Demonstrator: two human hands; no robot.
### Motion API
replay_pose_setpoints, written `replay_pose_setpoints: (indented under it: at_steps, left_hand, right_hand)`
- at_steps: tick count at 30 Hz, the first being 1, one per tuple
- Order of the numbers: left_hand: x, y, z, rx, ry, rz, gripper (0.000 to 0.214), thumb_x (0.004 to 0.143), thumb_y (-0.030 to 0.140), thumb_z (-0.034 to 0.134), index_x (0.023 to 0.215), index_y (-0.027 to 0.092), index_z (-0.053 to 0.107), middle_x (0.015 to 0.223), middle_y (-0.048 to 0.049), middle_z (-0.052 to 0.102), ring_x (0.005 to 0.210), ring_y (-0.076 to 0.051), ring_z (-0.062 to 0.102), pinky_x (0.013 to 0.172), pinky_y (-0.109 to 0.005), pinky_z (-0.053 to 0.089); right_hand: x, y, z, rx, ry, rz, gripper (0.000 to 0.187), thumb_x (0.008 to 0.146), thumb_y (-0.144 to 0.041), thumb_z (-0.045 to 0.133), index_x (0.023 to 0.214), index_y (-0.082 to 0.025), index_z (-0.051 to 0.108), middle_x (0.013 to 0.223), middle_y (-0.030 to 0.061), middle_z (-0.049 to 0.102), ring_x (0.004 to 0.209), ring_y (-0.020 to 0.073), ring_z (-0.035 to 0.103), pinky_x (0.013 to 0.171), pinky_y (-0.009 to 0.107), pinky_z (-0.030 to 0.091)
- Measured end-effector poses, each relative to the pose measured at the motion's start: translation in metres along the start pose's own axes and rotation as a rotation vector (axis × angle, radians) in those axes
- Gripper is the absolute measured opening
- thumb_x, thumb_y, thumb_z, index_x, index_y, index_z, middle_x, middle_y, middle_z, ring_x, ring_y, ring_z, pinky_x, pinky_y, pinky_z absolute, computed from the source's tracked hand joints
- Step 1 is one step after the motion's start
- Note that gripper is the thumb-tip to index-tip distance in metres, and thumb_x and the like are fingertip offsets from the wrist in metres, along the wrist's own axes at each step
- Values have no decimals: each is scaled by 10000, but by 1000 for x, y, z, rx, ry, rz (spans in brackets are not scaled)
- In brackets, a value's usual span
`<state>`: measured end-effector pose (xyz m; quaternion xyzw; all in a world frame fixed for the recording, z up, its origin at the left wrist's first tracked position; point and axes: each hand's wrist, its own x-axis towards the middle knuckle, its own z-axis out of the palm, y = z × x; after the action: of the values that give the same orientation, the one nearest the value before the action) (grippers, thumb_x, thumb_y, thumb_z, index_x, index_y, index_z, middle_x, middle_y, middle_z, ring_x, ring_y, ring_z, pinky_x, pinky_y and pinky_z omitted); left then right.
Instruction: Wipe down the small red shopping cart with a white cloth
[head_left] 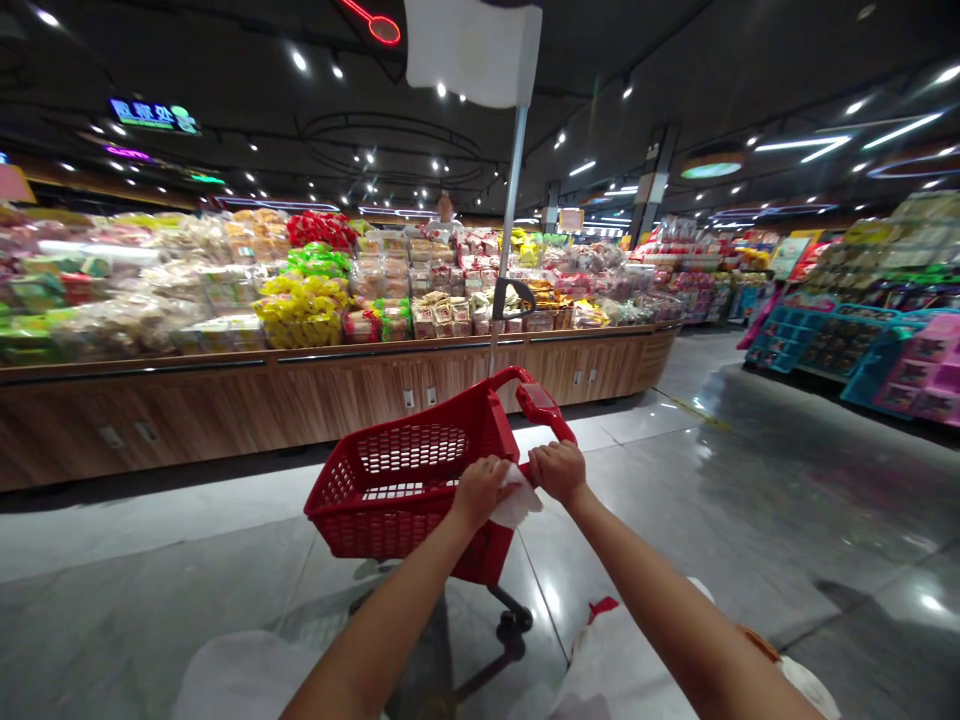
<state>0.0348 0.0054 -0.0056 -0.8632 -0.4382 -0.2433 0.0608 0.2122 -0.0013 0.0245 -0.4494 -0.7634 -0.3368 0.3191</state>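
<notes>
A red plastic shopping cart [411, 535] stands in front of me, its slotted basket pointing left. My right hand [559, 470] is wrapped around the cart's red handle [564, 430]. Close beside it, my left hand [480, 492] is closed on a crumpled white tissue [517, 500] at the cart's rear edge. The fingers of the left hand are partly hidden, and I cannot tell how much of the handle they touch. No goods show in the visible part of the basket.
A long wooden display counter [360, 400] piled with packaged food [304, 300] runs across the aisle. A grey pole [513, 190] with a white sign rises from it. A person [445, 212] stands behind. Blue and pink racks [870, 345] are at right; glossy tiled floor [675, 480] lies between.
</notes>
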Motion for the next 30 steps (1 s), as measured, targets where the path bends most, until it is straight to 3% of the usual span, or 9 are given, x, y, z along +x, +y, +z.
replay_pose_setpoints:
  at_steps: [3,8,11,14,20,23,26,30]
  left_hand:
    - [-20,-26,-4,37,-39,3,247,918,389,513,1074,205,566,947,-60,607,880,-207,557,764,-322,444]
    - [-84,-98,-23,204,-121,-144,172,926,334,501,966,198,600,895,-57,618,849,-205,564,736,-307,424]
    - [-112,-126,-38,268,-173,-198,146,906,297,533,989,199,602,927,-63,623,879,-221,571,738,-313,419]
    - [-111,-124,-43,255,-187,-226,138,901,266,535,1009,201,592,977,-66,622,912,-224,571,760,-321,421]
    - [-43,-54,-12,95,-103,-151,153,910,290,524,1024,201,571,981,-64,612,914,-207,569,786,-321,444]
    - [-26,-36,-2,69,-80,-129,152,913,287,510,1015,193,572,984,-69,609,918,-209,565,792,-325,451]
    - [-43,-53,-7,112,-141,-110,158,895,262,535,1037,200,569,982,-65,609,922,-214,562,789,-327,449]
    - [-97,-106,-28,221,-198,-205,198,878,226,549,1075,220,564,997,-64,617,946,-219,561,796,-331,438]
  right_hand:
    - [-1,5,1,5,9,-37,374,902,-214,440,553,-199,573,532,-2,568,543,129,418,617,324,199]
    - [-3,15,6,14,-9,-49,395,912,-213,417,549,-195,572,522,-9,554,529,120,403,618,322,203]
    - [-4,20,6,5,-11,-30,387,905,-213,430,546,-191,572,524,-5,564,530,118,412,621,324,210]
    - [0,16,3,-16,-59,8,363,897,-210,456,555,-192,577,543,-1,581,551,125,438,634,325,224]
    - [16,-45,7,22,-164,13,235,892,-203,515,687,-196,631,744,36,650,716,160,539,729,318,278]
    - [16,-71,19,62,-194,65,254,896,-226,518,665,-201,622,653,22,630,647,156,533,667,316,260]
    - [11,-70,26,68,-174,55,302,916,-264,491,646,-200,611,616,16,630,606,148,524,647,317,239]
    - [4,-46,29,36,-123,58,309,897,-247,491,614,-195,602,600,11,638,585,135,517,642,314,222]
